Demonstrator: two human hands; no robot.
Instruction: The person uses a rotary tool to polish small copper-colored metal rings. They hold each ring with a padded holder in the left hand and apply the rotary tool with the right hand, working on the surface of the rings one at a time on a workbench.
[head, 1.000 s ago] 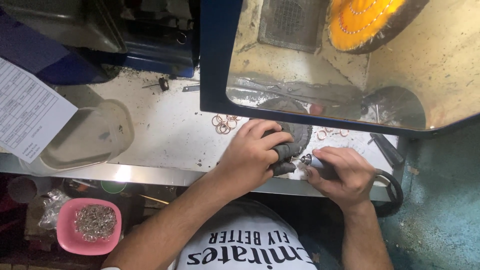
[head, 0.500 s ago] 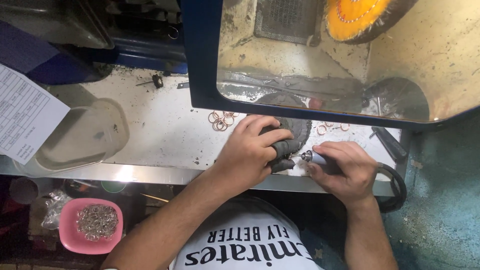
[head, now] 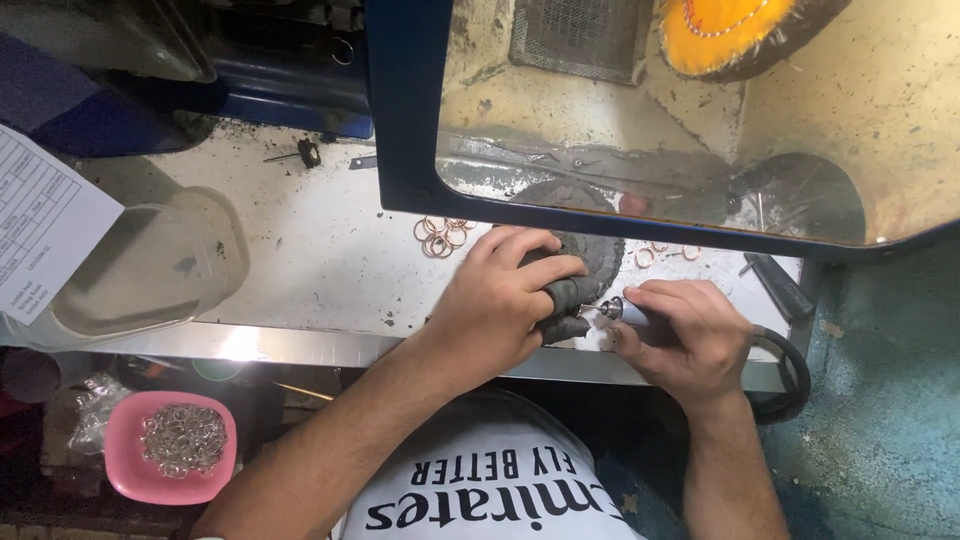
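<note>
Mid-grind at frame centre: left hand (head: 505, 305) clamped on a dark-wrapped piece (head: 568, 297), right hand (head: 690, 335) gripping the rotary handpiece (head: 628, 313) (tip touching). Next calls for steady pressure.

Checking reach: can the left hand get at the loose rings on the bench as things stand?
Probably yes. The rings lie in the open just beyond the left hand, nothing between; but its fingers are wrapped around a dark pad.

Workpiece hidden in left hand (head: 500, 305)
</note>
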